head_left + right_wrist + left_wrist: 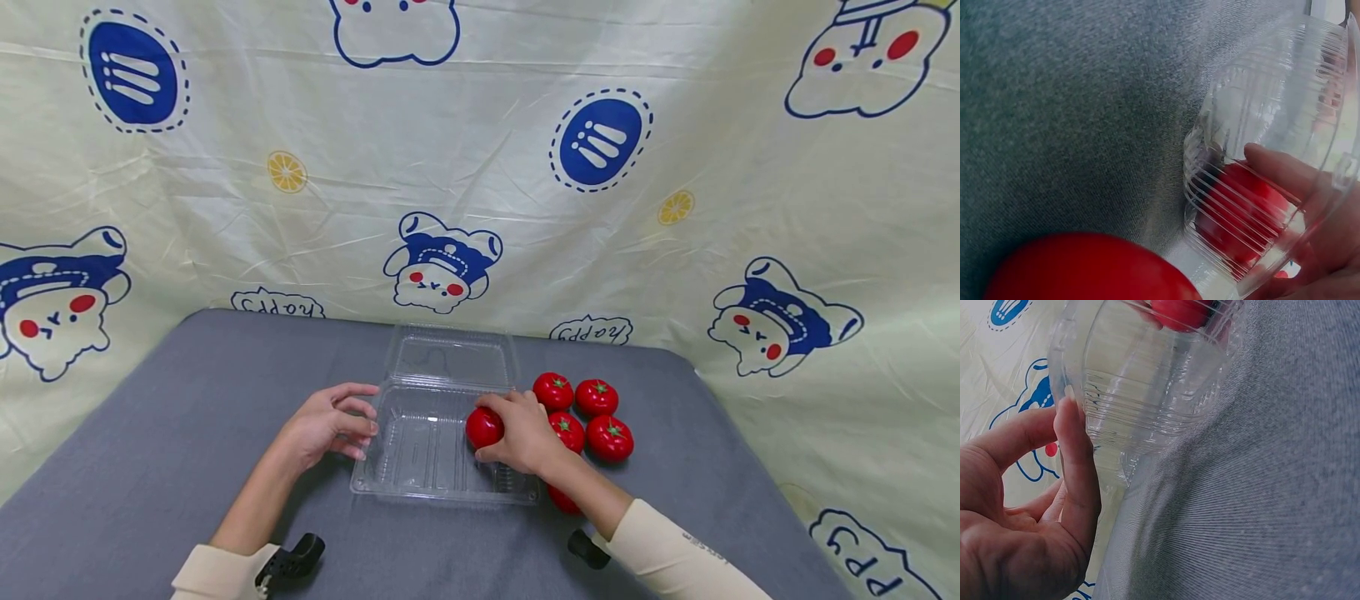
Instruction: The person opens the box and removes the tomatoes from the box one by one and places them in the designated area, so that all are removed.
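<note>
My right hand (525, 429) grips a red tomato (483, 427) inside the right part of a clear plastic clamshell box (420, 433). Through the ribbed wall in the right wrist view, the tomato (1241, 212) shows low in the box with the thumb over it. The box stands with its lid (453, 354) folded back. At its left rim is my left hand (330, 425), fingers loosely bent and apart. In the left wrist view, fingertips (1069, 403) of that hand overlap the clear rim, and no tomato is in it.
Several more red tomatoes (609, 438) sit in a cluster to the right of the box, one (564, 498) partly hidden under the right forearm. A grey cloth (187, 467) covers the table. Behind it hangs a printed cream curtain (510, 208).
</note>
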The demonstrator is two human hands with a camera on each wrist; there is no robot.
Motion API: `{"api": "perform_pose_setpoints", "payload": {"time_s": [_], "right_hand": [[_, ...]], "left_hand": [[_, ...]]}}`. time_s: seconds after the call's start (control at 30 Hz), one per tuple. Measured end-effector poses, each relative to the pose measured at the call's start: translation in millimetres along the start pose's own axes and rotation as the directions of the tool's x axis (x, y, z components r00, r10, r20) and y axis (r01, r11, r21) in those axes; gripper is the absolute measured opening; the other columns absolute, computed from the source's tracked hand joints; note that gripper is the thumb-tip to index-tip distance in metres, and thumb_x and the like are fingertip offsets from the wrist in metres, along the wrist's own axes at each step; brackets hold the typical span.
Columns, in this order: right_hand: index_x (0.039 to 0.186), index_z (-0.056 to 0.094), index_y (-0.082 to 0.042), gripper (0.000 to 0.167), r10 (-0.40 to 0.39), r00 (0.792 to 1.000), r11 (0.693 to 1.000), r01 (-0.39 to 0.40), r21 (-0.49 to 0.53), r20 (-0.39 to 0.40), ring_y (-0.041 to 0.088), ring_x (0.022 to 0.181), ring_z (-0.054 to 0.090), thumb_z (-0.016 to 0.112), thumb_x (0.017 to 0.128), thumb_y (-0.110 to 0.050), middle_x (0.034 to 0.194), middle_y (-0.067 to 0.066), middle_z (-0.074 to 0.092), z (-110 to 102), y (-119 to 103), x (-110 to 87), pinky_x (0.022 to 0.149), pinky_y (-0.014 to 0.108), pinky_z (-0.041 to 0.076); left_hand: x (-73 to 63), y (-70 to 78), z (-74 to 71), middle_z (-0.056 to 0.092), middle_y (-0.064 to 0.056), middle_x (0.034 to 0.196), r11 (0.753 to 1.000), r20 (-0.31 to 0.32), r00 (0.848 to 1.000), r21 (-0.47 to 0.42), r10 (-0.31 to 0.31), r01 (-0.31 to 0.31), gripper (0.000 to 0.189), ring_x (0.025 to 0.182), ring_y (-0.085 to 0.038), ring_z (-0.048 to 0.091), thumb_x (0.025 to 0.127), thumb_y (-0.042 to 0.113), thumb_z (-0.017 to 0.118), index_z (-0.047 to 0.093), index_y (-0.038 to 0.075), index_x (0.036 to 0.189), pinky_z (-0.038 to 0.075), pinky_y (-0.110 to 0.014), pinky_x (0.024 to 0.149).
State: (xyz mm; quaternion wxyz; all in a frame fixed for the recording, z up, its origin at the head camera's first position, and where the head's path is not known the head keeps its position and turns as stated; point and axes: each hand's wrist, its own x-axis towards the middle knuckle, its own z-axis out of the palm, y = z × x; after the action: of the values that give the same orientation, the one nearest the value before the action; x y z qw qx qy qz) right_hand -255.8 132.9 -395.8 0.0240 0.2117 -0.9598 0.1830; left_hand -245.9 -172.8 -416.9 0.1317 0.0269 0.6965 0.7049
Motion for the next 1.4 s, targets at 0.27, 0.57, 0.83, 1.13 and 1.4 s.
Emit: {"api": "perform_pose_setpoints", "payload": {"time_s": [0.27,0.57,0.83,1.13,1.4], "right_hand": [[0.128,0.065,-0.014,0.07,-0.004,1.0,0.999,0.004,-0.048,-0.006,0.032,0.108,0.053,0.094,0.065,-0.024,0.12,0.017,0.066,1.9,-1.8,-1.3,0.087,0.05,0.049],[0.127,0.065,-0.016,0.068,-0.017,1.0,0.998,0.015,-0.064,-0.019,0.031,0.104,0.052,0.094,0.066,-0.024,0.119,0.017,0.068,4.6,0.6,-0.7,0.085,0.048,0.046],[0.125,0.066,-0.016,0.068,-0.021,0.999,0.998,0.019,-0.052,-0.04,0.03,0.104,0.053,0.095,0.064,-0.023,0.117,0.015,0.069,5.9,2.5,-0.8,0.086,0.048,0.047],[0.125,0.067,-0.014,0.07,-0.012,0.998,1.0,0.012,-0.007,-0.066,0.031,0.105,0.055,0.096,0.062,-0.021,0.116,0.013,0.07,5.6,2.6,-1.5,0.086,0.05,0.051],[0.127,0.066,-0.011,0.068,0.057,0.996,0.99,-0.049,0.13,-0.063,0.035,0.112,0.055,0.094,0.066,-0.016,0.12,0.013,0.068,-2.0,-3.6,-0.4,0.077,0.049,0.062]], "left_hand": [[-0.6,1.0,1.0,0.063,-0.007,0.1,1.0,-0.01,1.0,0.009,-0.006,0.006,0.068,0.066,-0.015,0.063,0.084,-0.005,0.071,0.044,-0.002,0.146,0.06,-0.032,0.054],[-0.7,1.0,1.0,0.063,-0.007,0.101,1.0,-0.004,1.0,0.009,-0.003,0.003,0.067,0.066,-0.015,0.064,0.085,-0.004,0.071,0.044,-0.003,0.146,0.06,-0.032,0.054],[-0.4,0.4,0.8,0.063,-0.007,0.099,1.0,-0.003,1.0,0.003,-0.003,0.003,0.067,0.065,-0.014,0.064,0.085,-0.005,0.071,0.043,-0.004,0.146,0.06,-0.032,0.054],[-1.1,1.8,3.5,0.064,-0.01,0.101,1.0,-0.025,1.0,0.016,-0.004,0.004,0.067,0.064,-0.015,0.063,0.083,-0.006,0.071,0.045,-0.004,0.145,0.06,-0.032,0.053],[-0.5,1.9,1.7,0.064,-0.008,0.099,1.0,-0.014,1.0,0.002,-0.007,0.007,0.069,0.063,-0.014,0.063,0.082,-0.007,0.072,0.044,-0.004,0.145,0.06,-0.033,0.052]]}}
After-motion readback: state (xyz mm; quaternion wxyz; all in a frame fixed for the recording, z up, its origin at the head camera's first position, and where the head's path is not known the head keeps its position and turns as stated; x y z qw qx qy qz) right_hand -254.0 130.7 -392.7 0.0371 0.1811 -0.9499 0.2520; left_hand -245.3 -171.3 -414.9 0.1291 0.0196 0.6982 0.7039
